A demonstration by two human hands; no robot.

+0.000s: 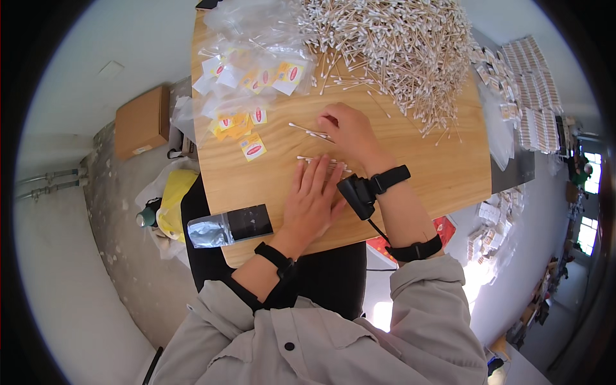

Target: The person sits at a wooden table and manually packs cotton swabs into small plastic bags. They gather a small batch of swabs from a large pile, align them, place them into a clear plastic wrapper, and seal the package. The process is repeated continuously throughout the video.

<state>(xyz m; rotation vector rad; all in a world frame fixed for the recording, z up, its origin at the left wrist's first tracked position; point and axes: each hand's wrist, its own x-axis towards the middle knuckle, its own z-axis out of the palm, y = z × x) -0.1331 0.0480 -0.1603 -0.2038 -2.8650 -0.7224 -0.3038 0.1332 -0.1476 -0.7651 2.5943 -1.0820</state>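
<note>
My left hand point(312, 202) lies flat with its fingers stretched out over a small row of cotton swabs point(314, 160) on the wooden table. Swab tips show on both sides of the fingers. A little farther off, my right hand point(351, 130) is curled closed at the ends of a few other cotton swabs point(309, 132), whose tips point left. Its thumb and fingertips are partly hidden. Beyond it rises a big heap of loose cotton swabs point(398, 48).
Clear plastic bags point(250, 32) lie at the far left, with yellow and white printed cards point(253, 147) nearer. A black and silver pouch point(230, 226) rests at the table's point(443, 170) near left edge. Stacked swab packs point(529, 77) stand right; a cardboard box point(142, 122) is left.
</note>
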